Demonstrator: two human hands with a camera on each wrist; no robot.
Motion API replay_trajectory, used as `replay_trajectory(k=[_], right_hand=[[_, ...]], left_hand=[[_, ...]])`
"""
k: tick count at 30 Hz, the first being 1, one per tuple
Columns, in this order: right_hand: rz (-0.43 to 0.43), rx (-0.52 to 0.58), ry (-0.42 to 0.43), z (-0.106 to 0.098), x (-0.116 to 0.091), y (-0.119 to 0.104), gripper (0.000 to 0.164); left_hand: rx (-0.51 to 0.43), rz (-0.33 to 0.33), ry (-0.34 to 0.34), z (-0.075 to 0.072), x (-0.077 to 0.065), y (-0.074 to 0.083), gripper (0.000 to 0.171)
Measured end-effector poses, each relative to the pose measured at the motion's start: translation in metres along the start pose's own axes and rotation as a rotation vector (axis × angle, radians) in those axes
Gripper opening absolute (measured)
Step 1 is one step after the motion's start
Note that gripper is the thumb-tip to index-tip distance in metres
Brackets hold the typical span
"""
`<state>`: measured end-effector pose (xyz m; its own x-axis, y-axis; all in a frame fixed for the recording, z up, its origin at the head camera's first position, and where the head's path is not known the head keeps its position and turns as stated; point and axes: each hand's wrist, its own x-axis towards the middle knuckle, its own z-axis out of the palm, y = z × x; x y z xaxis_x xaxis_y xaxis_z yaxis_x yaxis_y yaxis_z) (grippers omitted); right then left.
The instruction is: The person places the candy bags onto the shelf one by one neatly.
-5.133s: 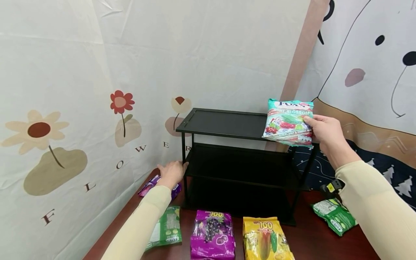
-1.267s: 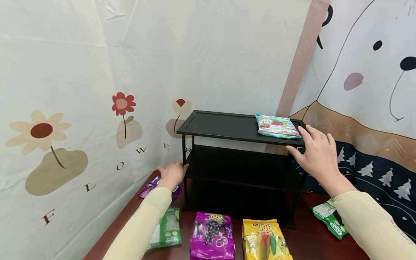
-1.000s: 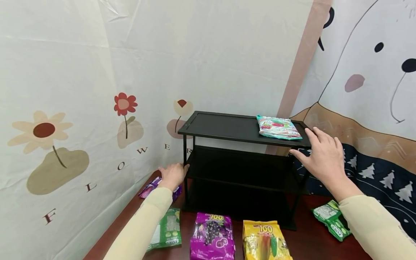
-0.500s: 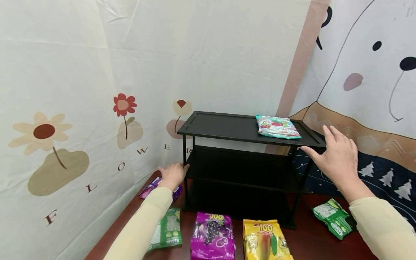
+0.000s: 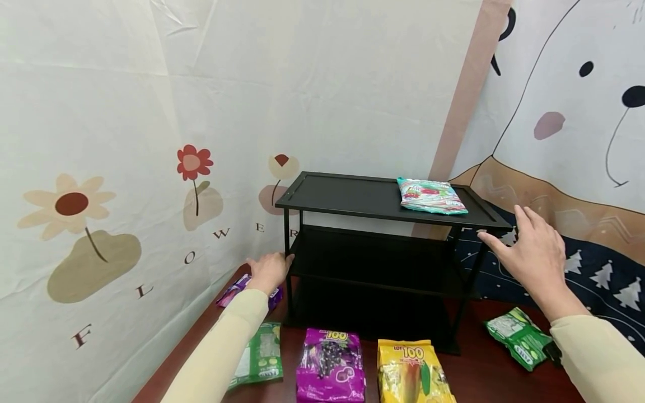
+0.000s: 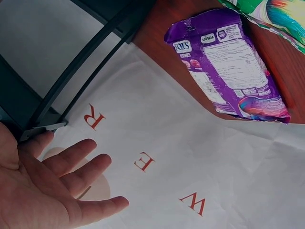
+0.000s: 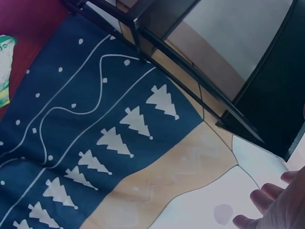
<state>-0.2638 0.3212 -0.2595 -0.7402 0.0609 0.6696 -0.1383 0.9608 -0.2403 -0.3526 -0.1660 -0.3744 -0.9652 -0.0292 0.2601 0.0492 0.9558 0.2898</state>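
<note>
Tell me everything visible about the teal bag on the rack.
The teal bag is a small, shiny, plastic-looking packet with teal edges and red, green and white print, its lettering too small to read. It lies flat, printed face up, on the top shelf of the rack, toward the right end. No hand touches it; the right hand is apart, to its right. Whether it is sealed cannot be told.

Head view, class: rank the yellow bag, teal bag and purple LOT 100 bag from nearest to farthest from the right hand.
1. Teal bag, atop the rack
2. Yellow bag, in front of the rack
3. Purple LOT 100 bag, left of the yellow
</note>
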Motion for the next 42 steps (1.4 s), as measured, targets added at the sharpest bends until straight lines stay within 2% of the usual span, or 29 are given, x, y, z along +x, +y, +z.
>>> replay_trajectory(k=[21,30,42], right_hand=[[0.09,0.074,-0.112,0.035,-0.022,0.024,0.085],[0.104,0.065,-0.162,0.056,-0.033,0.026,0.079],[0.133,0.072,-0.227,0.075,-0.046,0.027,0.082]], left_hand=[[0.012,0.004,-0.002,-0.002,0.001,0.0,0.047],[0.016,0.017,0.009,-0.001,0.001,0.0,0.047],[0.012,0.0,0.005,0.0,0.001,-0.001,0.047]])
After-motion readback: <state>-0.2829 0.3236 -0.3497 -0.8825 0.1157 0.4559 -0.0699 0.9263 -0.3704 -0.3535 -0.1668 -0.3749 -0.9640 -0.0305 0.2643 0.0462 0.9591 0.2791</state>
